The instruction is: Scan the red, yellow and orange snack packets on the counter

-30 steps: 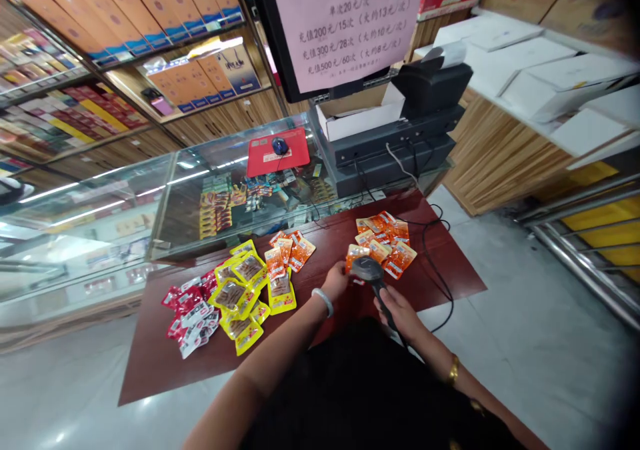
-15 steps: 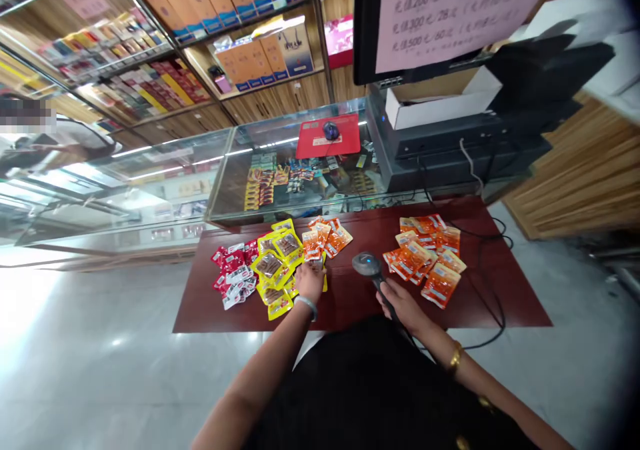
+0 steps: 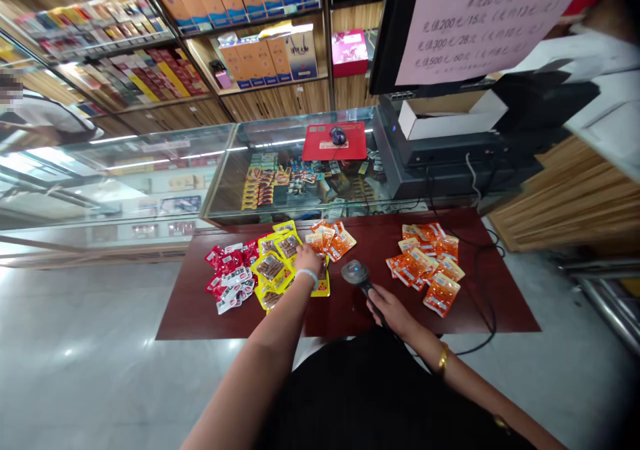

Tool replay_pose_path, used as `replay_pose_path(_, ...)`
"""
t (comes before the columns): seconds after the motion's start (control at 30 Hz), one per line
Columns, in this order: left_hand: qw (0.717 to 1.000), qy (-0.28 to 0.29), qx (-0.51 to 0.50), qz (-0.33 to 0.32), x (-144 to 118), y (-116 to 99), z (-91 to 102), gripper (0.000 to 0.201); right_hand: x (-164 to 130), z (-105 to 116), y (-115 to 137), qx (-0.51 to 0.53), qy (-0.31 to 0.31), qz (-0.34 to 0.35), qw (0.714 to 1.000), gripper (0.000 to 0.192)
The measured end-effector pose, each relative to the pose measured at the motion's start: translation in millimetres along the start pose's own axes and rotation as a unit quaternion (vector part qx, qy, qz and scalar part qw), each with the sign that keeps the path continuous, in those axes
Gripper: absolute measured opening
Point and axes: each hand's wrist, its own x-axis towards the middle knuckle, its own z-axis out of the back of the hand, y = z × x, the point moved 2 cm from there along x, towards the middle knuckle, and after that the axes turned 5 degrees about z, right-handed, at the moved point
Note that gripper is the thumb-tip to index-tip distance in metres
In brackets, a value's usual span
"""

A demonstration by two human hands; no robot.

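head view: the left hand (image 3: 307, 259) rests on small orange foil snack packets (image 3: 330, 240) on the dark red wooden table (image 3: 350, 303), fingers apparently pinching one. the right hand (image 3: 390, 309) is clamped around a black handheld barcode scanner (image 3: 356, 273), just above the table.

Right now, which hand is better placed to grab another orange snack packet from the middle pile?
Left. The left hand already rests on the middle orange packets, while the right hand grips the scanner.
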Motion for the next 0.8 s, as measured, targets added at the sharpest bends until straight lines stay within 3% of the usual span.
replay_pose_path(0.13,0.999,0.019,0.028,0.003,9,-5,-0.3,0.062,1,-5,7,0.008,-0.008,0.017,1.000,0.047)
replay_pose_path(0.23,1.000,0.003,0.015,0.007,8,-2,2.6,0.063,0,-7,8,0.010,-0.009,0.023,1.000,0.046)
replay_pose_path(0.4,0.999,0.010,-0.040,-0.023,-4,13,6.3,0.039,-4,-2,10,0.017,-0.013,0.017,1.000,0.048)
replay_pose_path(0.5,0.995,0.030,-0.095,-0.031,-15,19,2.5,0.035,-7,4,13,0.012,-0.017,0.019,1.000,0.049)
replay_pose_path(0.67,0.973,0.090,-0.172,-0.127,-47,-9,-21.1,0.041,-9,16,19,0.032,-0.022,0.038,0.999,0.045)
replay_pose_path(0.8,0.961,0.124,-0.198,-0.149,-66,-42,-39.9,0.038,-7,26,25,0.041,-0.022,0.062,0.997,0.043)
